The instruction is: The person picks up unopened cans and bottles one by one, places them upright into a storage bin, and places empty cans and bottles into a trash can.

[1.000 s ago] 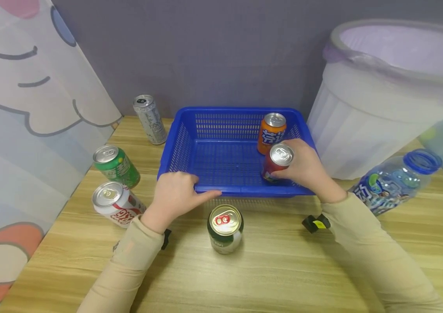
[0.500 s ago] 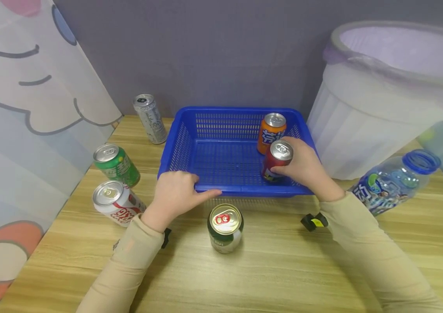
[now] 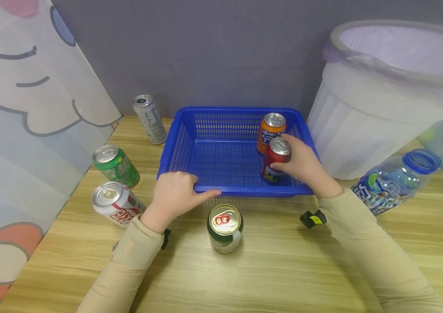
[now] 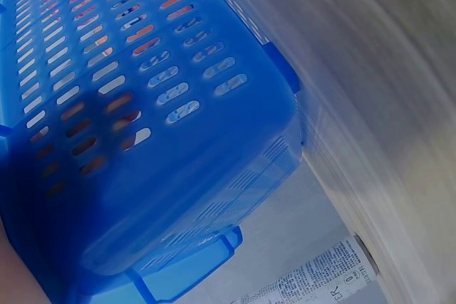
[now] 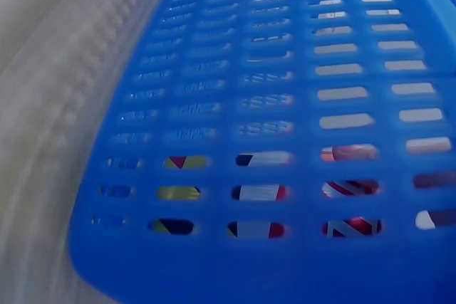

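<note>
In the head view my right hand (image 3: 301, 163) grips a red soda can (image 3: 275, 163) inside the blue plastic basket (image 3: 241, 190), at its front right. Right behind it stands an orange soda can (image 3: 271, 134), upright in the basket. My left hand (image 3: 176, 195) holds the basket's front left rim, thumb stretched along the edge; its fingers over the rim are partly hidden. Before the basket stands a dark green can (image 3: 224, 232) with a gold lid. Through the basket slots, the right wrist view shows parts of the red can (image 5: 353, 227).
Left of the basket stand a silver can (image 3: 150, 121), a green can (image 3: 117, 166) and a white can (image 3: 117, 204). A tall white bin (image 3: 362, 113) with a liner rises at the right. An empty plastic bottle (image 3: 389, 187) with a blue neck stands beside it.
The top of the red can has shifted slightly back, toward the orange can, and more of its label shows. My right hand moved slightly with it. The left hand is unmoved.
</note>
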The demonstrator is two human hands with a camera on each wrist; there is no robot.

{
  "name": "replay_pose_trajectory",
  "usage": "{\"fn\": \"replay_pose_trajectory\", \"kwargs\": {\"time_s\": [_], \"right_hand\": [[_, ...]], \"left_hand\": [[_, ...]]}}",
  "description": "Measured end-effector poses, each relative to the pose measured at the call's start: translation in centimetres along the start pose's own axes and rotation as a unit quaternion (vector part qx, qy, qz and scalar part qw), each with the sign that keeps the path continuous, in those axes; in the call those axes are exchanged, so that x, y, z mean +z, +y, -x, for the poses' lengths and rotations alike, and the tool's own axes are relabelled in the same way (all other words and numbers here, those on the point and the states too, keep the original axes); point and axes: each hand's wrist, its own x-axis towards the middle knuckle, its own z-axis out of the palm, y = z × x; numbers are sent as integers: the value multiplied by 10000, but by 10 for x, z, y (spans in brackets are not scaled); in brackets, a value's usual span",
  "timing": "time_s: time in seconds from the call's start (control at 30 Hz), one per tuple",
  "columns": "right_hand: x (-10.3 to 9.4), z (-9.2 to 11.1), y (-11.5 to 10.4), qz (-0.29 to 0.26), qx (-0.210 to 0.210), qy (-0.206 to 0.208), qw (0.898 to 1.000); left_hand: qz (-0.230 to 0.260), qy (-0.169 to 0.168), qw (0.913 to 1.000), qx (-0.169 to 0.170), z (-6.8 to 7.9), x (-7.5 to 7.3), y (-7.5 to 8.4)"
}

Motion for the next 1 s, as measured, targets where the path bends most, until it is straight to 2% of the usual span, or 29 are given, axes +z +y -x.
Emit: {"fn": "replay_pose_trajectory", "kwargs": {"time_s": [0.63,1.0], "right_hand": [[1,-3,0,13,164,-89,9998],[2,-1,1,-130,4,61,9999]], "left_hand": [[3,92,9999,56,1,1,-1],[-71,4,10000,36,1,-1,0]]}}
